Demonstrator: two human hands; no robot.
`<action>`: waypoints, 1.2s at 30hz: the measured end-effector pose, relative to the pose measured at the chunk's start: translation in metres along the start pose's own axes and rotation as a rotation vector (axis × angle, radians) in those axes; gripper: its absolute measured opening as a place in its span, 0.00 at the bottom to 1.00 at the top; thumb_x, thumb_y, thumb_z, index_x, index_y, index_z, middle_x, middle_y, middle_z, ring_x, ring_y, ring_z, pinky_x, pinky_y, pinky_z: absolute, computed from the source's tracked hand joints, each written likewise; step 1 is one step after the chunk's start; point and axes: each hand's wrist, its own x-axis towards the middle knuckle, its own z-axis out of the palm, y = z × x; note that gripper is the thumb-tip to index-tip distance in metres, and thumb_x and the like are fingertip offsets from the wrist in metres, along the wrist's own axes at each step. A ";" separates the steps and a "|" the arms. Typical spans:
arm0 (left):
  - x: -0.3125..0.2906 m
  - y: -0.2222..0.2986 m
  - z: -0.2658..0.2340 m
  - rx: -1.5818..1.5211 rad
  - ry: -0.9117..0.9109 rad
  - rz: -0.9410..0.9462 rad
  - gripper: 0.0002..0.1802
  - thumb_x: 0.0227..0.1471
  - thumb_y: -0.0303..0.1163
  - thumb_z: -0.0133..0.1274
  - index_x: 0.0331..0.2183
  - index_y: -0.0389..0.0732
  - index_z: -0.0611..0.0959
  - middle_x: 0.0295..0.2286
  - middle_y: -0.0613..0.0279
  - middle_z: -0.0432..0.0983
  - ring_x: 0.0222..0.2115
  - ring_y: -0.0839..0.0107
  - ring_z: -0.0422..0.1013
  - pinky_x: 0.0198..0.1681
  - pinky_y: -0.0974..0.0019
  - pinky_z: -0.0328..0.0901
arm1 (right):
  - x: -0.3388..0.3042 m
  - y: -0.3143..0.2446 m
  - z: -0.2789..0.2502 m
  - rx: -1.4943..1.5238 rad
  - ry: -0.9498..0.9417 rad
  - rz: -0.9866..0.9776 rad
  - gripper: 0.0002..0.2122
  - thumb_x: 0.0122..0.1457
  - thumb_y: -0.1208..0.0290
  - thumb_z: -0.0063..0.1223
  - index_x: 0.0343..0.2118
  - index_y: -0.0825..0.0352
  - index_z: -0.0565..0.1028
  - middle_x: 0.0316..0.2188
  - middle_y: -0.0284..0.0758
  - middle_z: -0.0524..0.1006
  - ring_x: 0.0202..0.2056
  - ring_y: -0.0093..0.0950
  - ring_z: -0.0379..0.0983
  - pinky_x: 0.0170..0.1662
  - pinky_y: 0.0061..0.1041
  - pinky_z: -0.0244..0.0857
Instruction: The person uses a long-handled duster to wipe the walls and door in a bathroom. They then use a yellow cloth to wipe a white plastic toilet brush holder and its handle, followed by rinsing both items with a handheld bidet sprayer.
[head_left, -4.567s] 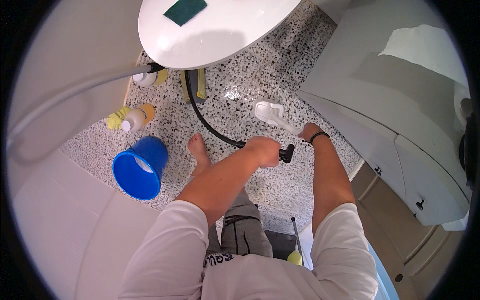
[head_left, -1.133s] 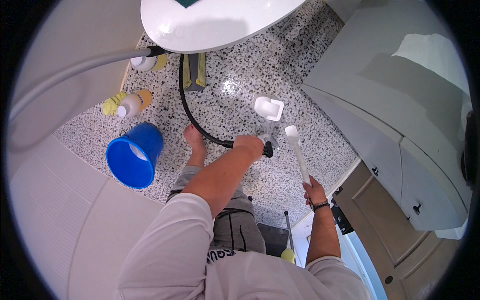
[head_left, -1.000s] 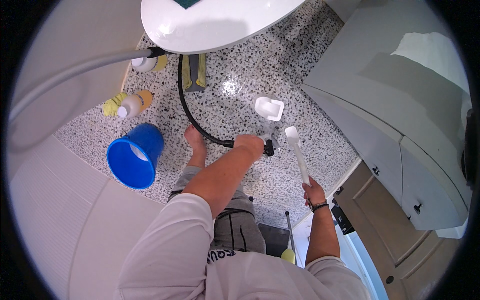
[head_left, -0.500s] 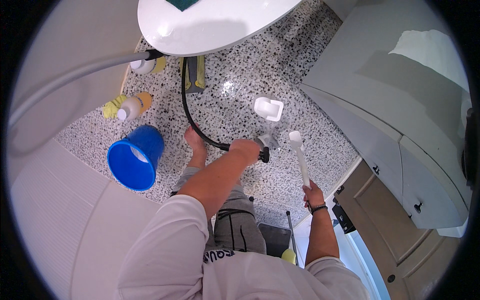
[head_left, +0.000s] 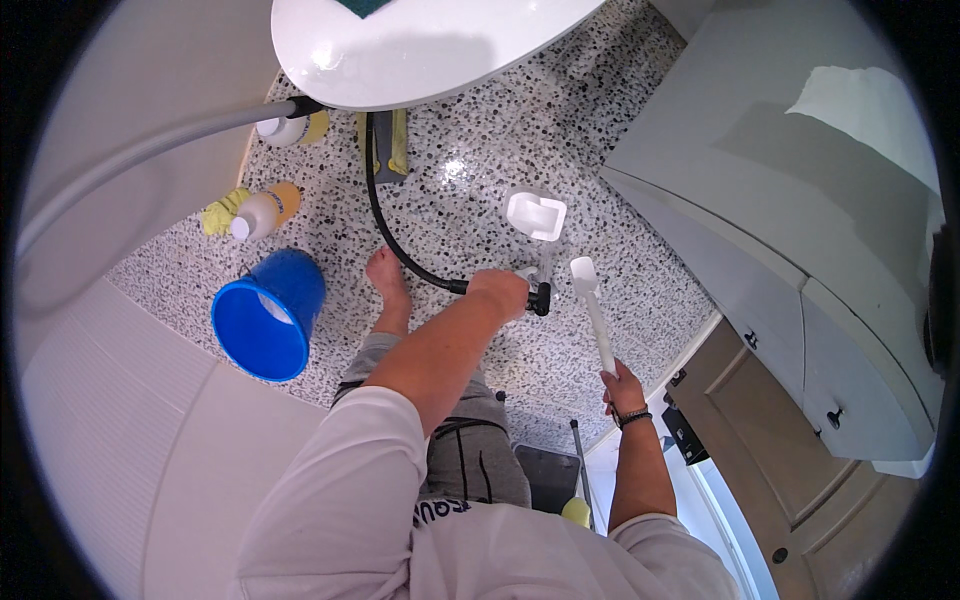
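My left hand (head_left: 500, 293) is closed round the black shower hose near its end, and a black spray nozzle (head_left: 541, 299) sticks out to the right of my fist. A pale, blurred streak that looks like water runs from the nozzle. In my right hand (head_left: 622, 388) I grip the lower end of a long white toilet brush (head_left: 597, 318), its flat head (head_left: 583, 274) raised toward the far side. The head is a little right of the nozzle and apart from it. Beyond both, a white toilet brush holder (head_left: 536, 216) rests on the speckled floor.
At the left stands a blue bucket (head_left: 262, 335), with a cleaner bottle (head_left: 266, 211) and a yellow cloth (head_left: 222, 213) behind it. A white toilet (head_left: 440, 60) is at the top. Grey cabinets (head_left: 740, 270) line the right, and a dustpan (head_left: 548, 477) lies near my legs.
My left hand and the nozzle have shifted slightly right. The toilet brush has moved a little left and away from me, so its head is closer to the nozzle.
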 end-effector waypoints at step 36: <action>-0.029 -0.006 -0.032 0.038 -0.157 0.063 0.14 0.33 0.33 0.47 0.27 0.39 0.79 0.29 0.53 0.73 0.32 0.60 0.70 0.34 0.60 0.65 | 0.062 -0.074 0.046 0.463 -0.274 -0.053 0.13 0.47 0.66 0.49 0.33 0.68 0.64 0.17 0.32 0.67 0.14 0.22 0.64 0.16 0.20 0.61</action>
